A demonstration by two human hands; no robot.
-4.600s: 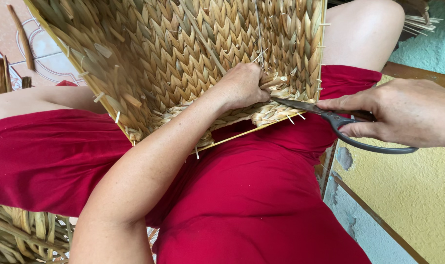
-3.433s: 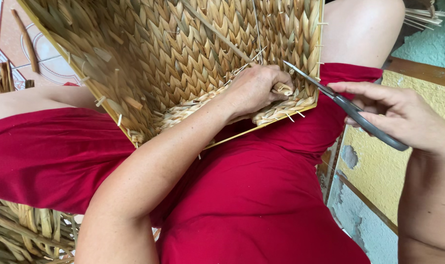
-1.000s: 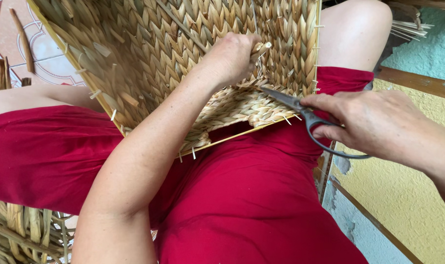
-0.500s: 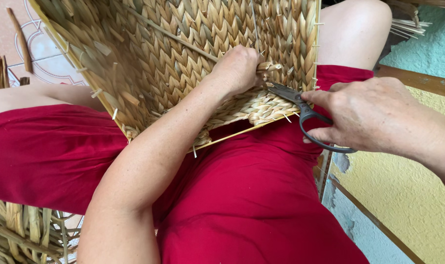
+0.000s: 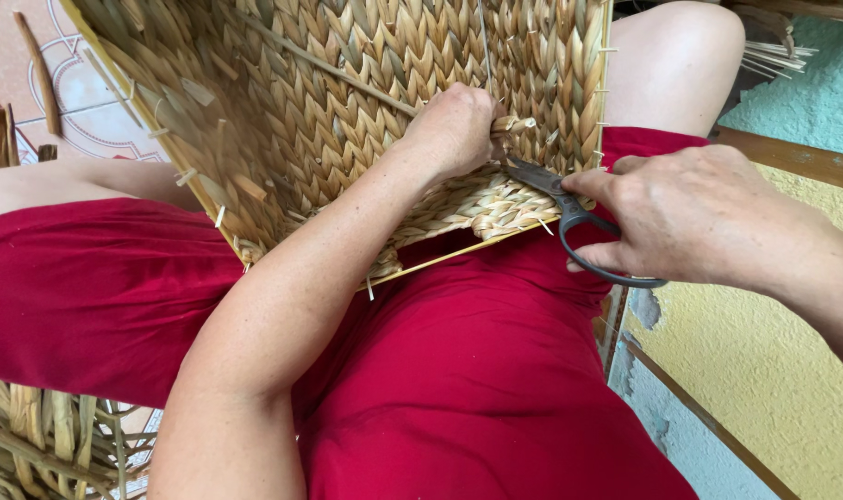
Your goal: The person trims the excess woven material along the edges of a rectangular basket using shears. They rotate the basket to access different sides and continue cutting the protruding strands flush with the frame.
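A woven straw basket (image 5: 347,102) lies tipped on my lap, its opening toward me. My left hand (image 5: 454,130) reaches inside it and pinches a loose straw end (image 5: 514,122) near the right wall. My right hand (image 5: 690,213) grips black scissors (image 5: 569,208) by the handles. The blades point left and meet the straw just below my left fingers. The blade tips are hidden behind my left hand.
I sit in a red garment (image 5: 458,370) covering both thighs. Loose straw strands (image 5: 42,444) pile at the lower left. A patterned tile floor (image 5: 79,93) shows at the upper left. A yellow and blue painted wall (image 5: 773,370) stands close on the right.
My left hand slid down and right inside the basket onto a straw end. The scissors moved up and left to meet it.
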